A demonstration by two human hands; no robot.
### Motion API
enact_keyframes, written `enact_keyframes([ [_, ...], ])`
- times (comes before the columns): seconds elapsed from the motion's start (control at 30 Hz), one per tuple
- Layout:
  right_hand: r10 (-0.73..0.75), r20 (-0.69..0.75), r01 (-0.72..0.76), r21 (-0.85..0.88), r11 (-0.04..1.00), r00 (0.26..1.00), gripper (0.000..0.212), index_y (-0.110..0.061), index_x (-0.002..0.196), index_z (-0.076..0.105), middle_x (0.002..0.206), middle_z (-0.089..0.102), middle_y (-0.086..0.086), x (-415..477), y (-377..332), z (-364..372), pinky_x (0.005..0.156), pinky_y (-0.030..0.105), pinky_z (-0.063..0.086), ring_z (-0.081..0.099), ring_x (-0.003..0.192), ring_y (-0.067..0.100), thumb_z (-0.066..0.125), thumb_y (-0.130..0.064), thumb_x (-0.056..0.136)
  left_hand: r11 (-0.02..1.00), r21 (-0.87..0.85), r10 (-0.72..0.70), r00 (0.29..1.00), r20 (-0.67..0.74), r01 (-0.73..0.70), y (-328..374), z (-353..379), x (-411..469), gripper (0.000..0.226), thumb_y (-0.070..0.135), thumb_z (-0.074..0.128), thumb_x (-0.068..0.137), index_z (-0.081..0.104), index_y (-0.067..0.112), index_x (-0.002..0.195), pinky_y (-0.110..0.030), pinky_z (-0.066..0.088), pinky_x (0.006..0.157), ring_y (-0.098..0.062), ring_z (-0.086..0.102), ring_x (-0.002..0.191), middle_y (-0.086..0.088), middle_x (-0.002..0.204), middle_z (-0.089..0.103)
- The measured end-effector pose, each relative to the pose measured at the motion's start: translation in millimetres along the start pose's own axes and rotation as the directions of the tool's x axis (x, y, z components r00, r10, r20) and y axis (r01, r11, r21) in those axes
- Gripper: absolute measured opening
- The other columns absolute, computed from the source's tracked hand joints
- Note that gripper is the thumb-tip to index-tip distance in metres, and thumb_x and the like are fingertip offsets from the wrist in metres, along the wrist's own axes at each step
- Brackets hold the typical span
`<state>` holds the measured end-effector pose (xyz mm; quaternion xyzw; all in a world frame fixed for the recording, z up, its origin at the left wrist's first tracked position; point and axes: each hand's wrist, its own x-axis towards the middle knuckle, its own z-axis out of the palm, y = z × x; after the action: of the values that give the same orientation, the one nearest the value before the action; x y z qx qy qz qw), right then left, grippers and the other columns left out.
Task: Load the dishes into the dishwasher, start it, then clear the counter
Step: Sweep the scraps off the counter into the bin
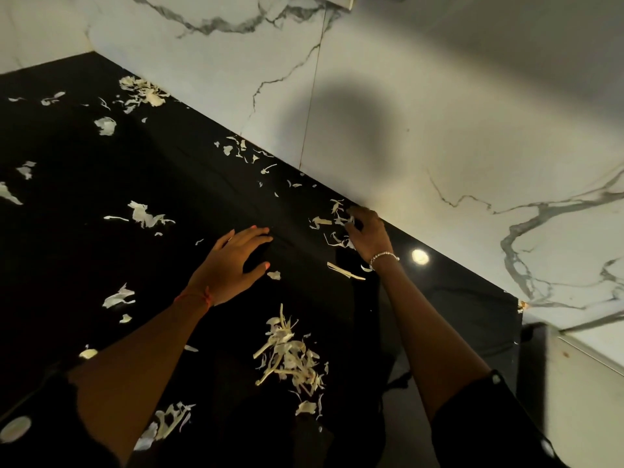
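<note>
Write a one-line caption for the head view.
Black counter strewn with pale vegetable scraps; the left hand is spread open while the right hand reaches into scraps beside the marble wall.

Dim and warm-toned; a lamp's glare spot (419, 256) shines on the glossy black tabletop (84, 146), a soft round shadow (341, 119) falls on the marble wall (439, 113), and the edges bend.

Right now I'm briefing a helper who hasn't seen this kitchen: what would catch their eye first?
Pale vegetable scraps litter the black counter, thickest in a pile near the front. The right hand reaches among scraps at the foot of the white marbled wall; the left hand is spread open beside it.
</note>
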<state>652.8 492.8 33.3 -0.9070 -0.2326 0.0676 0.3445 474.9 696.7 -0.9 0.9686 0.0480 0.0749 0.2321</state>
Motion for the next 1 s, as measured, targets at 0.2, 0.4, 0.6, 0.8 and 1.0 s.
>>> enact_keyframes([
  [0.2,0.012,-0.124,0.016,0.216,0.976,0.992,0.025,-0.012,0.11,0.067,0.111,0.065,0.012,7.2,-11.7,6.0,0.084,0.031,0.052,0.063,0.091,0.022,0.056,-0.01,0.087,1.0,-0.018,0.005,1.0,0.001,-0.005,0.3,-0.6,-1.8,0.062,0.054,0.033,0.083,0.037,0.026,0.138,-0.029,0.002,0.112,0.004,0.009,0.135,0.012,0.149,0.028],
  [0.4,0.083,-0.223,0.014,0.4,0.916,0.971,0.02,0.001,0.095,0.07,0.08,0.069,0.012,8.5,-12.6,7.0,0.072,0.035,0.055,0.066,0.071,0.029,0.056,-0.011,0.088,1.0,-0.022,-0.002,1.0,0.005,0.002,0.3,-0.1,-0.8,0.055,0.047,0.042,0.087,0.037,0.026,0.138,-0.029,0.002,0.113,0.004,0.009,0.136,0.013,0.149,0.027],
  [0.6,-0.051,0.232,0.049,0.014,0.999,0.971,0.043,-0.015,0.138,0.04,0.147,0.035,0.002,8.8,-16.9,23.0,0.113,0.029,0.019,0.03,0.137,0.016,0.044,-0.021,0.096,1.0,-0.025,0.007,1.0,-0.001,-0.007,-0.9,-0.1,-1.8,0.068,0.058,0.026,0.078,0.037,0.027,0.138,-0.029,0.002,0.112,0.007,0.008,0.134,0.013,0.149,0.028],
  [0.8,-0.115,0.3,-0.019,0.409,0.912,0.947,0.026,0.002,0.102,0.066,0.113,0.065,0.005,-15.8,-21.5,7.9,0.083,0.009,0.043,0.061,0.094,-0.006,0.047,-0.013,0.094,1.0,-0.005,0.003,1.0,-0.002,-0.003,-1.3,0.7,-1.0,0.065,0.057,0.029,0.08,0.037,0.028,0.138,-0.027,0.002,0.112,0.007,0.008,0.133,0.014,0.149,0.027],
  [1.0,0.122,-0.019,-0.119,0.112,0.987,0.992,0.04,-0.012,0.132,0.048,0.14,0.046,0.009,-23.7,10.4,-19.4,0.099,0.017,0.031,0.045,0.127,0.022,0.044,-0.03,0.096,1.0,0.013,0.001,1.0,0.016,-0.001,-2.1,1.5,0.2,0.055,0.048,0.041,0.088,0.036,0.027,0.138,-0.03,0.003,0.113,0.005,0.009,0.134,0.013,0.149,0.027],
])
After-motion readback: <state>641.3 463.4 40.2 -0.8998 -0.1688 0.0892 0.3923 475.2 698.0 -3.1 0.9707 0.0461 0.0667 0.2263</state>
